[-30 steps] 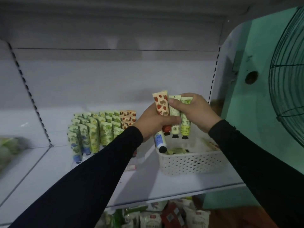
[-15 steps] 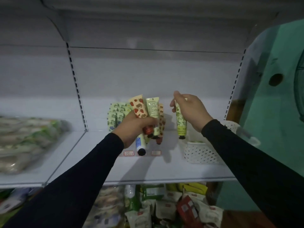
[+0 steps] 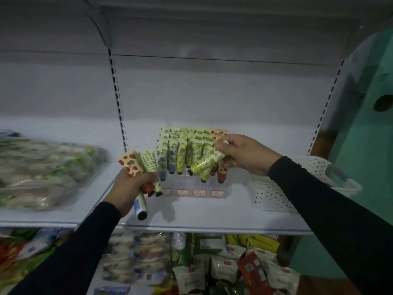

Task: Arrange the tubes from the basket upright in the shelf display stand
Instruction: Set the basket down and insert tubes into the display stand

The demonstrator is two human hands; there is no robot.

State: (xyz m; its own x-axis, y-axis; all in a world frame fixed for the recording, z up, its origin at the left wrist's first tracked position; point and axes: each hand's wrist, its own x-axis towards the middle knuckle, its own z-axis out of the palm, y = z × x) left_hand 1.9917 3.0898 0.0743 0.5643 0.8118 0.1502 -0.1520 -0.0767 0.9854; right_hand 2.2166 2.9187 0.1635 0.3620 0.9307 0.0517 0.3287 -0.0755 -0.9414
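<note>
My left hand (image 3: 129,188) grips a bunch of three tubes: a strawberry-print one (image 3: 130,166), a pale green one (image 3: 148,160) and a blue-and-white one (image 3: 140,207) with its black cap down. My right hand (image 3: 244,155) holds a yellow-green tube (image 3: 207,163), tilted, cap toward the lower left, against the front right of the clear display stand (image 3: 191,184). Rows of upright tubes (image 3: 180,150) fill the stand, caps down. The white perforated basket (image 3: 272,196) sits on the shelf to the right, behind my right forearm; its inside is hidden.
The white shelf board (image 3: 202,213) carries price labels (image 3: 200,192) at the stand's front. Plastic-wrapped packs (image 3: 42,171) lie on the left shelf section. Snack packets (image 3: 223,262) crowd the shelf below. A green wall (image 3: 365,145) stands to the right.
My right hand carried the yellow-green tube left to the stand and tilted it. My left hand dropped lower and left with its bunch. The view swung left.
</note>
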